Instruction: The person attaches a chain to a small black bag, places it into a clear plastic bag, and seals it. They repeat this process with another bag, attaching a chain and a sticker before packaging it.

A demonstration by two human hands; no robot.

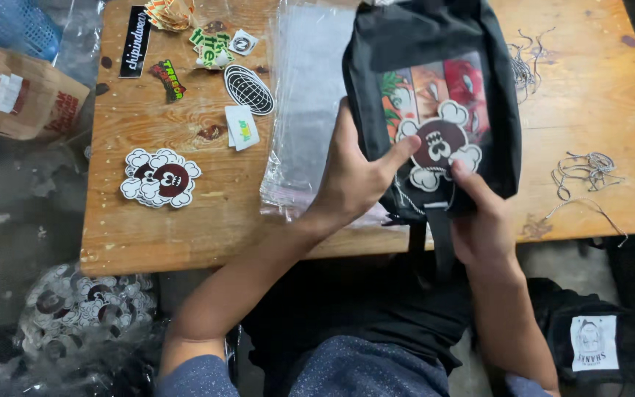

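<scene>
The left hand [350, 176] has its fingers together and stretched out; the fingertips press on a cloud-shaped sticker [439, 145] with a dark brown round face. The right hand [483, 220] pinches the near edge of the same sticker between thumb and fingers. The sticker lies on the front of a black bag [435, 88], over a colourful panel, and the bag rests on the near right part of the wooden table [604, 88]. Just left of the bag lies a stack of clear plastic sleeves [306, 103]. Farther left, a pile of the same cloud stickers [160, 178] sits on the table, and more stickers [214, 44] lie at the far edge. Loose strings [586, 173] lie to the right.
</scene>
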